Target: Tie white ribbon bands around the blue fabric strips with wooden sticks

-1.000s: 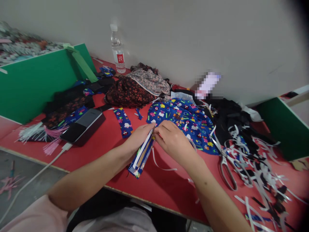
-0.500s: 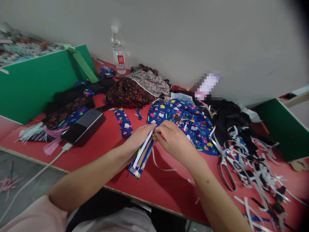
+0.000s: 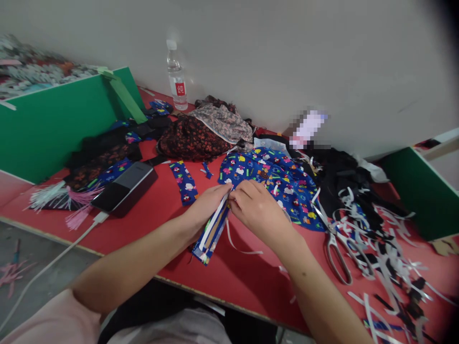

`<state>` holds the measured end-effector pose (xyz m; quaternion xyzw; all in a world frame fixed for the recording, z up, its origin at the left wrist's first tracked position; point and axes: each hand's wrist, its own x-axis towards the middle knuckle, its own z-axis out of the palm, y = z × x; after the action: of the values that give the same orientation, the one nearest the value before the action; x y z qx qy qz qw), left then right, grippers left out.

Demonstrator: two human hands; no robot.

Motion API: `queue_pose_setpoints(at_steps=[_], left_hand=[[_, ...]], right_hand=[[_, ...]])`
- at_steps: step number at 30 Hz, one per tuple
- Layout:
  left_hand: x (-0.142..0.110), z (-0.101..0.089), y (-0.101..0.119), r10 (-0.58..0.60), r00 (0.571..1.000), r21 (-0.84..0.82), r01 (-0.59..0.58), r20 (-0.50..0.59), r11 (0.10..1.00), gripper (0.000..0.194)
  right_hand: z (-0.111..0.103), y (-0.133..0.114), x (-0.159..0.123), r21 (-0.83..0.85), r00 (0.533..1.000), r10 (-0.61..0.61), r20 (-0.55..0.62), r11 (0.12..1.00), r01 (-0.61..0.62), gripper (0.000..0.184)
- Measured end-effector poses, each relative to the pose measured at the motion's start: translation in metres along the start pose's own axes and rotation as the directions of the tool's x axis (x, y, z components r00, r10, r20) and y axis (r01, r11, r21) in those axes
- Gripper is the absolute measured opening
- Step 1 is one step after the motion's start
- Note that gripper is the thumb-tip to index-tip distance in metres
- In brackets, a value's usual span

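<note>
Both hands meet at the upper end of a narrow blue patterned fabric strip (image 3: 201,252), which has white and brown bands along its length. My left hand (image 3: 209,203) is closed on the strip from the left, its thumb near the top end. Pinched fingers of my right hand (image 3: 251,200) press on the same end from the right; the exact fingertip grip is partly hidden. Below them a thin white ribbon (image 3: 240,249) curls over the table. Just beyond the hands lies a larger blue printed cloth (image 3: 265,167).
Scissors (image 3: 333,239) lie right of the cloth, beside heaped white and black scraps (image 3: 383,258). A power bank (image 3: 125,188) with a cable sits left. Dark floral fabric (image 3: 193,136) and a water bottle (image 3: 177,81) stand behind. Green panels (image 3: 64,114) edge the red table (image 3: 258,286).
Almost nothing differs. Both hands stay at the strip's upper end, with only a slight shift of the right fingers and of the view.
</note>
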<state>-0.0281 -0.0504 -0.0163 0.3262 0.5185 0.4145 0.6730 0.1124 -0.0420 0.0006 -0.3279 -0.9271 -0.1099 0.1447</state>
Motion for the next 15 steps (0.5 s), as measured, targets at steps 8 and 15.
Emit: queue_pose_setpoints(at_steps=[8, 15], left_hand=[[0.008, -0.001, -0.005, -0.002, 0.999, 0.013, 0.001, 0.038, 1.0, 0.033], [0.009, -0.003, -0.006, -0.051, 0.998, -0.075, 0.054, 0.036, 0.996, 0.033]], right_hand=[[0.001, 0.005, 0.003, 0.166, 0.999, 0.03, -0.041, 0.986, -0.023, 0.02], [-0.004, 0.008, 0.0, 0.181, 1.0, 0.022, -0.001, 0.983, -0.021, 0.02]])
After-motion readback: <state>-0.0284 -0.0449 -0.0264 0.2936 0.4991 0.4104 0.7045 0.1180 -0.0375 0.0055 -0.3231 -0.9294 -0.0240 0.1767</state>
